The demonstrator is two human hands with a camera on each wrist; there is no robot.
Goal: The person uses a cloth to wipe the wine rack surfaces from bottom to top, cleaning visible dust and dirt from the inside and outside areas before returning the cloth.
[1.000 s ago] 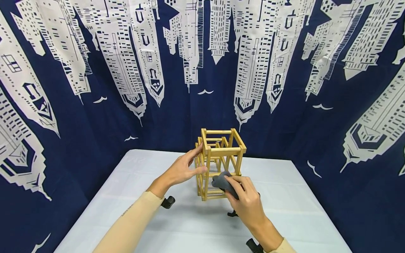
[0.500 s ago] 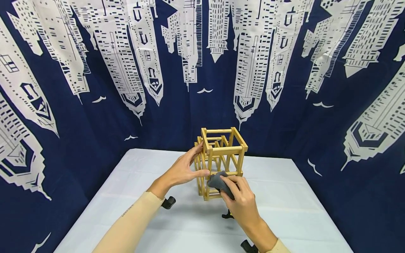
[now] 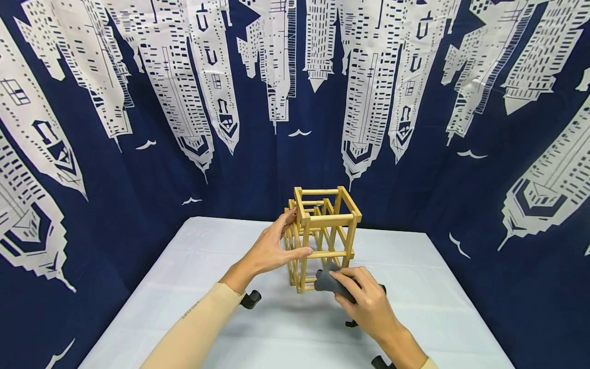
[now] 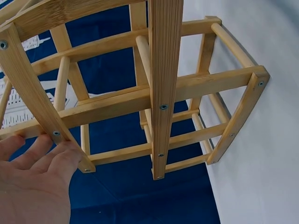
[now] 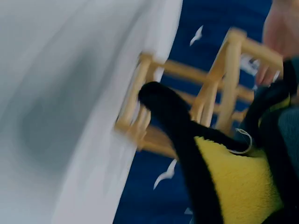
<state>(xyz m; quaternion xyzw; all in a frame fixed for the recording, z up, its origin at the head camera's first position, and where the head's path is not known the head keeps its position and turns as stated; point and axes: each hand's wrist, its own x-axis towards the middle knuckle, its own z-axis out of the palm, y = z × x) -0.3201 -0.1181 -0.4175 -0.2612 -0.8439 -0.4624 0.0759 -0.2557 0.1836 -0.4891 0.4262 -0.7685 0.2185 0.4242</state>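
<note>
A light wooden rack (image 3: 329, 221) of slats and round rods stands on the table. My left hand (image 3: 272, 247) grips its left side, the thumb reaching across the front and the fingers against the side upright; in the left wrist view these fingers (image 4: 56, 156) touch a slat. My right hand (image 3: 369, 305) pinches a bunched cloth (image 3: 326, 281) at the rack's lower front right. The cloth is grey on one side; in the right wrist view its fluffy yellow side (image 5: 243, 182) and black edging show. Whether the cloth touches the rack cannot be told.
The white-covered table (image 3: 198, 338) carries the rack near its back edge. A navy curtain (image 3: 258, 179) with white printed buildings hangs behind and at both sides. Black wrist mounts (image 3: 250, 299) show under the forearms.
The cloth in my right hand went left across the rack's front upright, then back right and lower. My left thumb has slid slightly right along the front; the rack shifted very little.
</note>
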